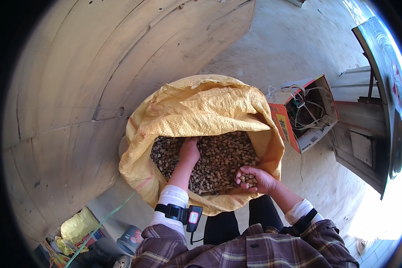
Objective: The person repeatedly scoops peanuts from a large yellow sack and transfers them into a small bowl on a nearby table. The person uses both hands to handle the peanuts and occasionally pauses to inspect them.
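Observation:
A yellow woven sack (187, 110) stands before me with its rim rolled outward. Brown nuts, apparently unshelled peanuts (217, 160), fill it below the rim. My left hand (190, 150) reaches down among them at the far left side. Its fingers are hidden under the sack's folded edge, so their grip does not show. At the near right inside the sack, my right hand (259, 179) is turned palm up, with its fingers curled around a handful of peanuts (249, 180).
Wooden panelling (70, 100) rises close on the left. Right of the sack is an open cardboard box (286, 124) holding tangled cord, beside a dark stove-like cabinet (358, 144). A bucket (130, 239), a green cord (102, 222) and cloths (78, 226) lie at lower left.

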